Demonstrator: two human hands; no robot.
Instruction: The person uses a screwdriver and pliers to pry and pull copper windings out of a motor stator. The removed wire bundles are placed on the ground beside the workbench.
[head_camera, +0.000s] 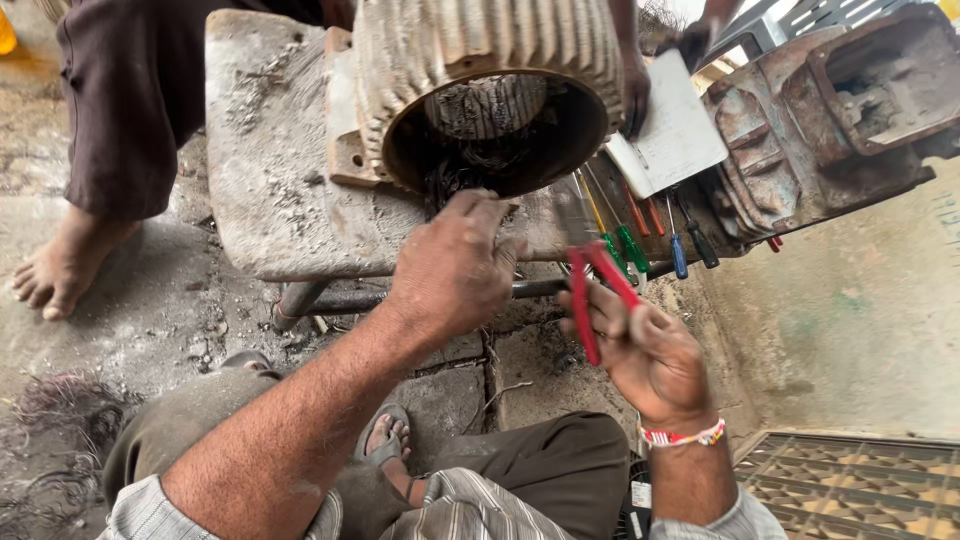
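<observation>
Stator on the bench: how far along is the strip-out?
Done: the stator lies open-ended on the bench, and loose wire is piled on the floor. In hand: the left hand grips dark windings at the bore's lower edge; the right hand holds red-handled pliers. Left: windings still fill the bore. Screwdrivers lie unused.

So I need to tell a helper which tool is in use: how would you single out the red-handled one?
Start at the big ribbed motor housing lying on the grey stool. Just below its open mouth, the right hand holds the pliers. Unlike the screwdrivers lying on the stool, they have two red handles and are held.
</observation>
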